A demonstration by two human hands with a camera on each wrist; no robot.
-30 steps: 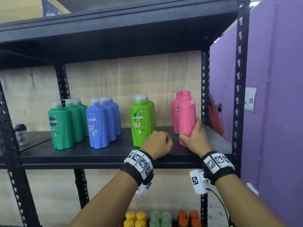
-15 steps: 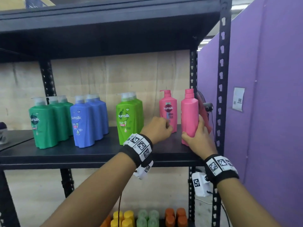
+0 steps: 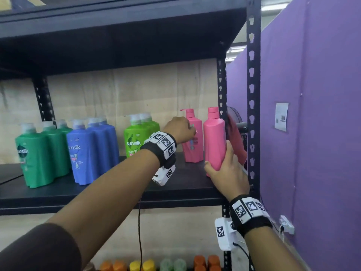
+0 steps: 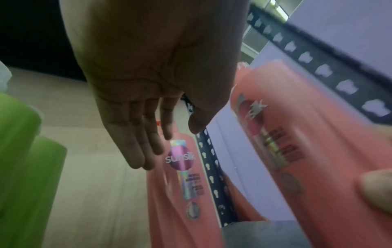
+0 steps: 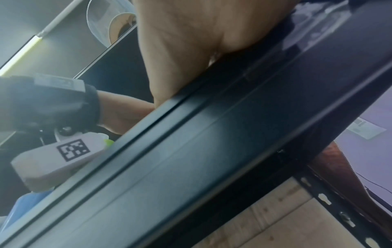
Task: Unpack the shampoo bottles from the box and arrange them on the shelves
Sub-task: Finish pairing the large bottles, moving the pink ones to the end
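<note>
Two pink shampoo bottles stand at the right end of the black shelf (image 3: 117, 192). My right hand (image 3: 218, 161) grips the lower part of the front pink bottle (image 3: 214, 133), close to the corner post; its thumb (image 4: 377, 188) lies on the label side. My left hand (image 3: 192, 130) is stretched out at the shoulder of the rear pink bottle (image 3: 192, 153). In the left wrist view that hand (image 4: 171, 144) is open with straight fingers (image 4: 144, 151) just beside the rear pink bottle (image 4: 182, 167); whether they touch it I cannot tell. The right wrist view shows mostly the shelf edge (image 5: 212, 151).
Left of the pink pair stand light green bottles (image 3: 136, 139), blue bottles (image 3: 86, 153) and dark green bottles (image 3: 35, 157). A perforated post (image 3: 253, 94) and a purple partition (image 3: 312, 133) close off the right. Coloured caps (image 3: 156, 265) show on the shelf below.
My left hand has risen from the shelf's front edge to the rear pink bottle and its fingers have straightened. The right hand keeps its grip; the front pink bottle now stands further right.
</note>
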